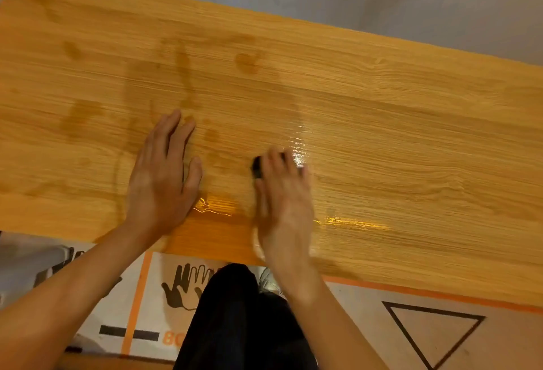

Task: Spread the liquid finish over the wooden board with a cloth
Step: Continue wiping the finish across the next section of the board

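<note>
Two hands rest on the wooden board [382, 122], which lies on printed cardboard sheets [435, 325] on the floor. Left hand [164, 175] lies flat near the board's near edge, fingers straight and spread, palm pressing the wood. Right hand [282, 193], blurred, sits just beside it toward the middle of the near edge, its fingers bent over a small dark cloth [258, 167] that shows at the fingertips and touches the board. Liquid finish [214, 208] shines in wet streaks along the near edge between and to the right of the hands, with another glossy patch just beyond the right fingertips. Darker damp blotches mark the board's far left part. A dark trouser leg [235, 319] shows below the wrists.
</note>
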Available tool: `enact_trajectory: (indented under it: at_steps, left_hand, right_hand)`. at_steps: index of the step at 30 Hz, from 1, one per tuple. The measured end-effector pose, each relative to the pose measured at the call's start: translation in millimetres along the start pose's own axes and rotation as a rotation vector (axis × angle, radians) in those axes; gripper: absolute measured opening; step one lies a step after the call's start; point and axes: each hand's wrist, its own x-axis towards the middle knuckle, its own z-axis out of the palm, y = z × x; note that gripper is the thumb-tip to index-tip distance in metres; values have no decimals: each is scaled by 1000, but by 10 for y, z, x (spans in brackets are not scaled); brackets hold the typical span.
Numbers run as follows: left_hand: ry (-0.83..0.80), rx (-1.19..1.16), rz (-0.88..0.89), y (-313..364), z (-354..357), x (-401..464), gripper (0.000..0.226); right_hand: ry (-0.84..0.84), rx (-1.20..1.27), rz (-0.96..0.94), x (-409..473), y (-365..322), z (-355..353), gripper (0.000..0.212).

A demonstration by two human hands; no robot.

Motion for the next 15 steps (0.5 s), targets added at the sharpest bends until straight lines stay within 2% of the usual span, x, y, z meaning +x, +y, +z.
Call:
enact_trajectory:
  at_steps: [2, 4, 8, 10, 11, 13, 15]
  left_hand:
    - [-18, -13, -35, 18, -11, -10, 56]
    - [-44, -17, -54, 23, -26, -10, 57]
    - [-76, -39, -95, 36, -42, 6, 59]
    - [-73, -45, -100, 40, -45, 9, 59]
    - [-71, -45, -95, 38, -46, 10, 59]
    - [-77, -35, -89, 34, -50, 16, 60]
    - [-78, -15, -91, 30, -49, 27, 61]
  right_hand:
    - [-64, -12, -135, 8, 9, 16, 42]
    - [-109, -14, -153, -25, 248, -229, 42]
    - [61, -43, 139, -169, 935, -746, 40]
    - [146, -27, 283, -191, 927, -717, 40]
    - [164, -34, 294, -197, 799, -646, 40]
    - [133, -42, 160, -194, 450, -381, 39]
    - [29, -45, -39, -163, 133, -30, 38]
